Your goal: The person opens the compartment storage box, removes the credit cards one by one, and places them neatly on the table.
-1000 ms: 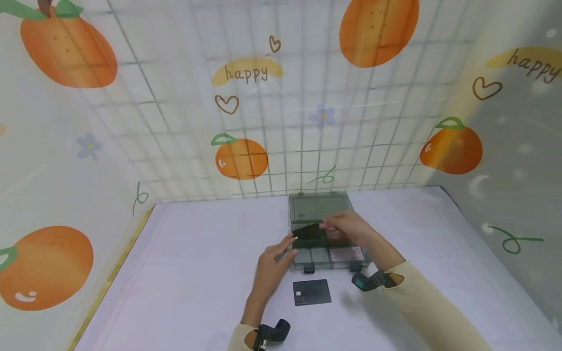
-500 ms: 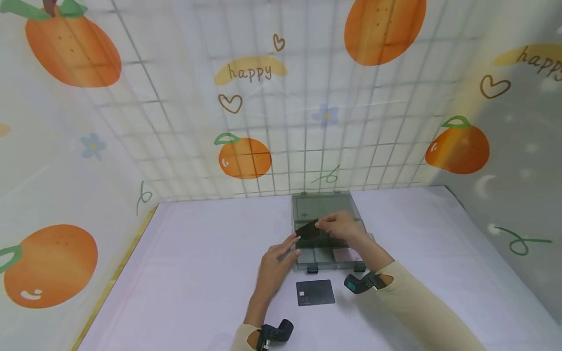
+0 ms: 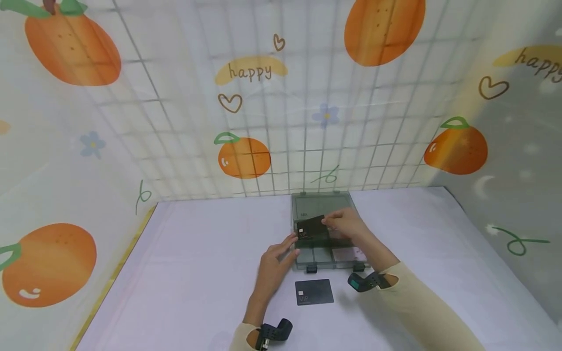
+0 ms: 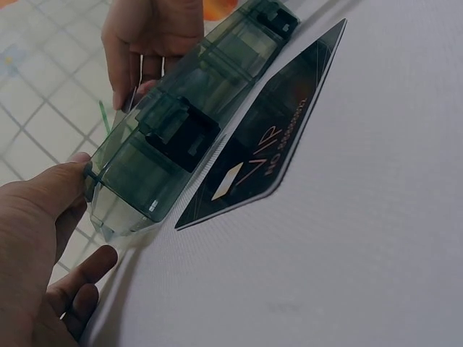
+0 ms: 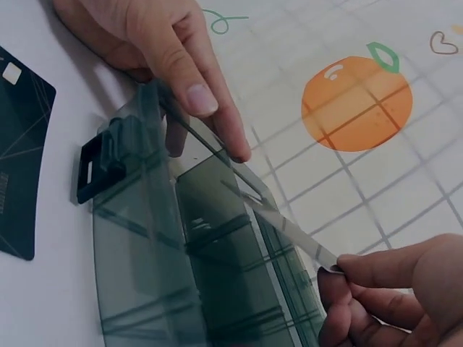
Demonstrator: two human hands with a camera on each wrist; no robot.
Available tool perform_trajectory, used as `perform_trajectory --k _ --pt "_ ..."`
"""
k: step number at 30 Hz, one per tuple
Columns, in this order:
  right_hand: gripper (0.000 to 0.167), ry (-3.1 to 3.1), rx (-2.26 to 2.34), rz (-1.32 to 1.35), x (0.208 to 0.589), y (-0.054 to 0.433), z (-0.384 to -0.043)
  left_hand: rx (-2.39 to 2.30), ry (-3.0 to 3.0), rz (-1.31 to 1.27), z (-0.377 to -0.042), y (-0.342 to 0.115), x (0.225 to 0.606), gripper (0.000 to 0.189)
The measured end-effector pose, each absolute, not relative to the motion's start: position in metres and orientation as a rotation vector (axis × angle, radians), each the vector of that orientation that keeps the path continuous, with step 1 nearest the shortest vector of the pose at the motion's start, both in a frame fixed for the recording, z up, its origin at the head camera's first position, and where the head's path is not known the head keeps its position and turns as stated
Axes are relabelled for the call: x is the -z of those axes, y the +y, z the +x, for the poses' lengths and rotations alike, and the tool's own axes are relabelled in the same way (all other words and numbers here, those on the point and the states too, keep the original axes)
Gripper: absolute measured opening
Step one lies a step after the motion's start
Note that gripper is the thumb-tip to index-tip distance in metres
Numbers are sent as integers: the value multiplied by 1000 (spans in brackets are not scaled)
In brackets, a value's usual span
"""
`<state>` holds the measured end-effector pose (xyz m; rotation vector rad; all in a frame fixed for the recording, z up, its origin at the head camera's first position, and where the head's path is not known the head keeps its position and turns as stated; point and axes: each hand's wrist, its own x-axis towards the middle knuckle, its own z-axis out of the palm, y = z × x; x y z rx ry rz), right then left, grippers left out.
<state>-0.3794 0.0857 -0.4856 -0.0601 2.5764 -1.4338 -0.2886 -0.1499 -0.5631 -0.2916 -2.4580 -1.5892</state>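
Observation:
A black VIP card (image 3: 311, 227) tilts over the green see-through divided box (image 3: 323, 266). My right hand (image 3: 346, 225) pinches its right corner between thumb and fingers; in the right wrist view the card (image 5: 296, 235) appears edge-on above the compartments. At the box's left side, my left hand (image 3: 274, 265) rests with its fingers fairly straight, touching the box near its front corner. Some of its fingers are partly hidden behind the box wall. A second black VIP card (image 3: 314, 292) lies flat on the table, in front of the box.
The box's lid (image 3: 322, 204) stands folded back at the far side. Two dark latches, one of them the left latch (image 3: 311, 269), line the front edge. A pinkish card (image 3: 347, 254) lies in the front right compartment. Behind hangs a fruit-print curtain (image 3: 246, 117).
The right hand's card has turned, so its chip and VIP lettering now face the head view more clearly. The left hand stays by the box; the second card lies still.

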Motion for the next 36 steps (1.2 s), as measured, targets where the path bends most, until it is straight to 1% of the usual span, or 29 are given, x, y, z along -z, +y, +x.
perform_trajectory --k 6,13,27,36 --pt "34 2583 1456 -64 481 92 -379 1578 -2459 -298 -289 -149 564 45" --pt "38 2546 1485 -89 474 102 -373 1574 -2445 -308 -288 -149 564 46" --pt "41 2562 1532 1 472 119 -362 1579 -2434 -304 -288 -149 566 46" --pt "39 2532 1559 9 467 131 -354 1558 -2432 -310 -288 -149 566 45"
